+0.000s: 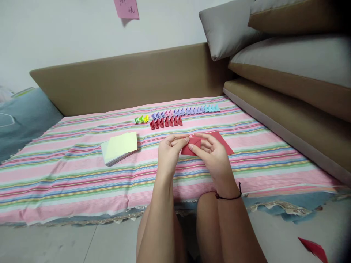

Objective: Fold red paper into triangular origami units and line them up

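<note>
My left hand and my right hand meet over a striped cloth and pinch a partly folded red paper between their fingertips. More red paper lies flat on the cloth just behind my right hand. A black cord is round my right wrist. Beyond the hands stand two rows of small folded paper pieces: a red row and a longer row running from green and yellow through purple and pink to blue.
A stack of pale yellow paper sheets lies left of my hands. A tan padded edge runs behind the cloth, with stacked cushions at right. A red paper scrap lies on the floor at lower right. A pink note hangs on the wall.
</note>
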Demonstrator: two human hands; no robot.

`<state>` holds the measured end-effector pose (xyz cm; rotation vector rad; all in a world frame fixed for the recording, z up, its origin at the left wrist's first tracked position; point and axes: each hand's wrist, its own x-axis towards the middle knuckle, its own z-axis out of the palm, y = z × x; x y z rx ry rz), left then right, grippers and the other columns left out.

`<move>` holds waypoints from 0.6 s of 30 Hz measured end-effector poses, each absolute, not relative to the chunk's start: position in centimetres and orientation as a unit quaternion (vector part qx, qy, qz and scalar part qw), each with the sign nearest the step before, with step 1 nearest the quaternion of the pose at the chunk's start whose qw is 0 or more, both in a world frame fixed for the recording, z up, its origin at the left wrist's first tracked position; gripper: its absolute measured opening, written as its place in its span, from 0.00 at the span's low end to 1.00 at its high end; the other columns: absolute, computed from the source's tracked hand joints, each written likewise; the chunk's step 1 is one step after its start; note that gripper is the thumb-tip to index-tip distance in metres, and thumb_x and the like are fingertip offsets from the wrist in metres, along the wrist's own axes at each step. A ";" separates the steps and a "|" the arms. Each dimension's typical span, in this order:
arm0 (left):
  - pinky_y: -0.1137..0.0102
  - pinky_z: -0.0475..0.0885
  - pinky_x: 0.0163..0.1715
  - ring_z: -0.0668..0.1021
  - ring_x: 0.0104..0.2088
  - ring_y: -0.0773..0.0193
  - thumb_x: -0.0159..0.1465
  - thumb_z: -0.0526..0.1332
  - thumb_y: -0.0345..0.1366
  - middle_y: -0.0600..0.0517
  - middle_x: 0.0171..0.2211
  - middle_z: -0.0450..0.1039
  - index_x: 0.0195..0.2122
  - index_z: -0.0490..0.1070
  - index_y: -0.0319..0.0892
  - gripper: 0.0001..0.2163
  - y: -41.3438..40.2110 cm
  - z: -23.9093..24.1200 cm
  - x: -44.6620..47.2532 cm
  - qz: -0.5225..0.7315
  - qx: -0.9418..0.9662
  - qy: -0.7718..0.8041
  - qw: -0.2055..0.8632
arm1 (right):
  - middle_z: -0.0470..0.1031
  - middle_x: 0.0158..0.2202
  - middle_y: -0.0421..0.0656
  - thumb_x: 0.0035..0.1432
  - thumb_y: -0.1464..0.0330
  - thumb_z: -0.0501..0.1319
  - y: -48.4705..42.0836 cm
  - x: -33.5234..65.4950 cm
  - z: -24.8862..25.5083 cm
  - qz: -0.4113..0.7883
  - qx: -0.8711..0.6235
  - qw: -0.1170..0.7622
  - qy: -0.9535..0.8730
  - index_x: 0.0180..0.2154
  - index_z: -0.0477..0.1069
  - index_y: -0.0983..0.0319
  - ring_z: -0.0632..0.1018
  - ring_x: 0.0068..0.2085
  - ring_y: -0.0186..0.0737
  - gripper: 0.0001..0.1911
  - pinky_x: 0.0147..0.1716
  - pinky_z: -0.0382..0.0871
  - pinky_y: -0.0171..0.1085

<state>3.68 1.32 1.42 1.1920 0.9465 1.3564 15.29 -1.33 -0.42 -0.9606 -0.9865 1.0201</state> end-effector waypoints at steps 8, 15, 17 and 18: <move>0.74 0.69 0.30 0.75 0.25 0.70 0.51 0.67 0.34 0.53 0.23 0.76 0.31 0.75 0.39 0.07 1.4 1.3 3.8 0.557 0.500 0.381 0.543 | 0.73 0.26 0.35 0.44 0.67 0.68 -1.4 15.3 -0.6 0.462 -0.444 0.683 -0.351 0.42 0.70 0.61 0.72 0.25 0.30 0.21 0.26 0.67 0.31; 0.70 0.71 0.33 0.78 0.27 0.65 0.47 0.69 0.33 0.51 0.24 0.78 0.37 0.74 0.38 0.15 1.4 1.4 3.1 0.476 0.535 0.384 0.583 | 0.79 0.30 0.40 0.41 0.69 0.70 -1.2 16.0 -0.3 0.490 -0.393 0.723 -0.287 0.52 0.62 0.62 0.77 0.30 0.34 0.35 0.31 0.70 0.33; 0.70 0.71 0.33 0.78 0.27 0.64 0.46 0.70 0.33 0.50 0.25 0.78 0.35 0.74 0.37 0.14 1.4 1.4 2.9 0.451 0.545 0.378 0.597 | 0.79 0.30 0.40 0.42 0.70 0.70 -1.3 16.2 -0.3 0.494 -0.388 0.721 -0.293 0.54 0.60 0.62 0.78 0.30 0.34 0.37 0.33 0.71 0.34; 0.70 0.71 0.33 0.78 0.27 0.63 0.46 0.70 0.33 0.50 0.24 0.77 0.34 0.74 0.37 0.14 1.3 1.4 2.9 0.442 0.550 0.378 0.600 | 0.79 0.29 0.40 0.42 0.70 0.70 -1.3 16.3 -0.3 0.494 -0.388 0.719 -0.297 0.55 0.59 0.62 0.78 0.31 0.35 0.38 0.34 0.71 0.35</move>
